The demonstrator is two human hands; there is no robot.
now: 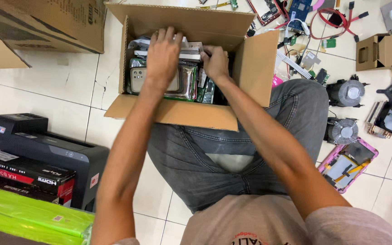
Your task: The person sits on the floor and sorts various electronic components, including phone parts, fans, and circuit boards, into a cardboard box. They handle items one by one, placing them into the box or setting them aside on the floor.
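Both hands inside cardboard box [250, 68]: left hand [163, 54] flat, fingers spread, pressing silver antistatic bags [188, 84]; right hand [215, 61] curled (grip unclear) just beside. Risk: packed boards bending or snagging under pressure.

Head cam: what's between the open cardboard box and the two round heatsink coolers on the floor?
The person's bent knee in grey jeans fills that stretch between the open box and the coolers, in the head view. Right of the knee, bare tile.
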